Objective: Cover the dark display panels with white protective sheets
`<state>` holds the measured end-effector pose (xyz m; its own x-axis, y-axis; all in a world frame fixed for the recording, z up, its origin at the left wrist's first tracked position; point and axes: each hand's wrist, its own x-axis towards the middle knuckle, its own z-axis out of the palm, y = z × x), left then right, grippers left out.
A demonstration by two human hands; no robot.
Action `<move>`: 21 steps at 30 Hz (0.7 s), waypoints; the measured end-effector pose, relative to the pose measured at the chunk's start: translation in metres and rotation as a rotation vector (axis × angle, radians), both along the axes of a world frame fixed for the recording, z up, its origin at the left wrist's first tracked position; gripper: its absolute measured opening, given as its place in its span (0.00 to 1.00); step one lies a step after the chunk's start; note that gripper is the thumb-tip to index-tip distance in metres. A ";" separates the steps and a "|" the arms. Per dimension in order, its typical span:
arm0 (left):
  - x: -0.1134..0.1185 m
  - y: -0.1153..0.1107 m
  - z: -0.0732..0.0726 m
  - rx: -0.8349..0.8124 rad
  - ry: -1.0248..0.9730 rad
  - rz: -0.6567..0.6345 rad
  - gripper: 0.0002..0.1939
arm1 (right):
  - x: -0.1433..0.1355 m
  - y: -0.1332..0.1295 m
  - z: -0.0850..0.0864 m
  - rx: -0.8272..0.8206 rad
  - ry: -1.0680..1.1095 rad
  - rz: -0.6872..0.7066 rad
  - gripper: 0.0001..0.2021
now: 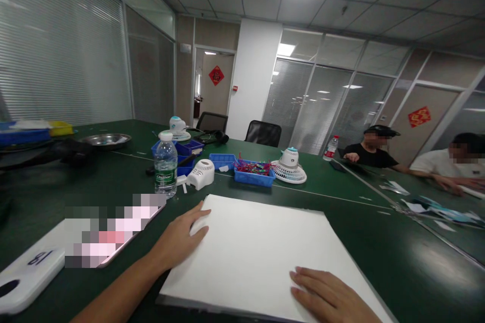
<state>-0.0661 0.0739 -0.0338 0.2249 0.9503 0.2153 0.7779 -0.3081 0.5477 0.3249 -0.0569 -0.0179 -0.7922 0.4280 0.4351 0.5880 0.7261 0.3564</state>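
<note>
A large white sheet or board (257, 247) lies flat on the green table in front of me. At its left edge rests my left hand (184, 237), thumb and fingers apart, the fingertips on the white surface. My right hand (328, 292) lies palm down on the lower right part of the same surface, its fingers stretched out. Neither hand is closed around anything. Left of my left hand is a phone (131, 227), partly pixelated, beside a white device (34, 272) with dark marking.
Beyond the board stand a water bottle (165, 166), a white fan housing (201, 174), a blue tray of wires (253, 176) and a white fan (290, 166). Two people (373, 149) sit at the right. A metal dish (106, 140) lies at the far left.
</note>
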 end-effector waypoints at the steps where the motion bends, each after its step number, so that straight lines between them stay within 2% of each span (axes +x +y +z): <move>1: 0.001 0.000 0.000 0.002 0.008 -0.008 0.28 | 0.001 0.002 0.000 -0.013 -0.014 -0.009 0.22; 6: 0.008 -0.004 0.000 -0.014 0.092 -0.085 0.25 | 0.003 0.000 0.002 -0.119 0.027 -0.075 0.29; 12: 0.022 -0.005 0.000 0.012 0.223 -0.086 0.24 | 0.002 -0.010 0.003 0.009 -0.004 -0.126 0.26; 17: 0.024 -0.004 0.000 -0.013 0.200 -0.118 0.24 | -0.001 -0.016 0.005 0.063 0.085 0.029 0.18; 21: 0.016 0.001 0.002 -0.036 0.089 -0.166 0.25 | 0.005 -0.020 0.006 0.055 0.079 0.141 0.20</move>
<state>-0.0500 0.0747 -0.0315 0.3955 0.9054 0.1545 0.7639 -0.4176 0.4919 0.3297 -0.0769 -0.0121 -0.8049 0.2892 0.5183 0.5098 0.7840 0.3543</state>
